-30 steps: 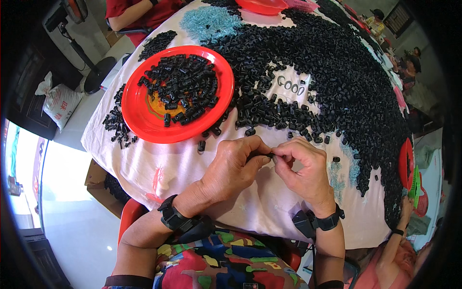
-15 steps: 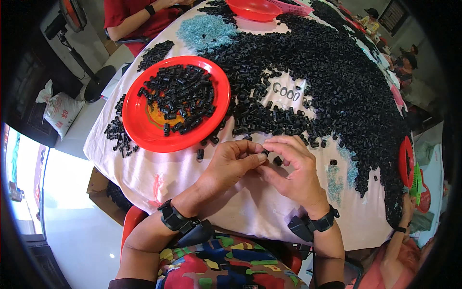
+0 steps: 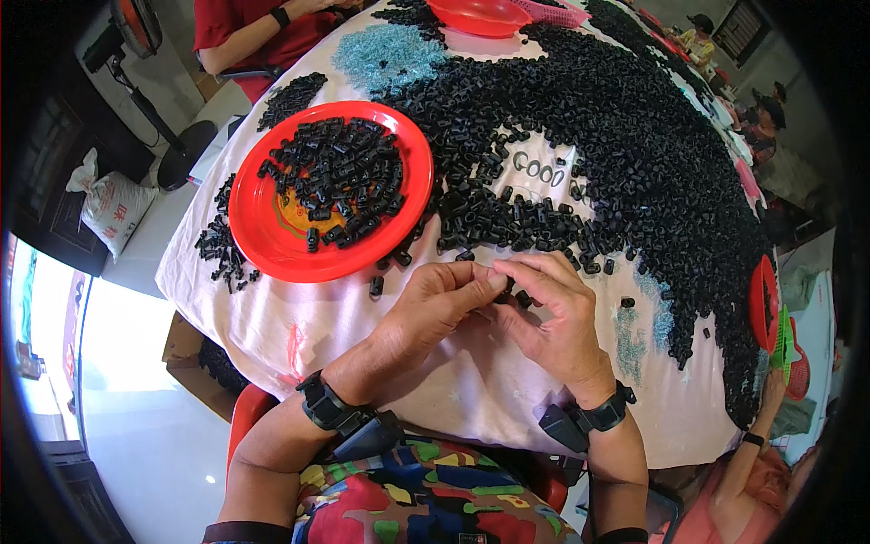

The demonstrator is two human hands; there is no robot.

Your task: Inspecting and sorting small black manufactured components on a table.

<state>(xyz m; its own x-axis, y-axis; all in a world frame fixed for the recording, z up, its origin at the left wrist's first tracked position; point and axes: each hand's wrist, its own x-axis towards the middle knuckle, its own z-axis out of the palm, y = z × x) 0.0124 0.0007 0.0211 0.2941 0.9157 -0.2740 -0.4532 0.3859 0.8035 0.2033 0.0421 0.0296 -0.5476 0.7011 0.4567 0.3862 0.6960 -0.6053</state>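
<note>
Left hand [image 3: 430, 304]: closed in a pinch, thumb against forefinger, on a small black piece [image 3: 507, 287] that the fingers mostly hide. Right hand [image 3: 551, 313]: fingers curved round from the other side, tips meeting the left's; cannot tell from here whether it grips the piece too. The piece sits between the two hands, over the near part of a pale pink cloth [image 3: 435, 399]. A second black piece [image 3: 523, 298] shows inside the curl of the right hand; held or lying on the cloth, I can't say.

Black straps [image 3: 328, 406] on both wrists.

Beyond the left hand, a round red plate [image 3: 263, 240] with a mound of black pieces [image 3: 340, 168], some bare yellow pattern showing. Small black bits scattered along its left side. Ahead and to the right, a broad spread of black pieces [image 3: 625, 136] covers much of the table. Bluish clear bits [image 3: 390, 56] heaped past the plate; a red bowl [image 3: 480, 18] and pink basket [image 3: 564, 14] at the far side. A co-worker in red sleeves [image 3: 222, 38] sits far left.
</note>
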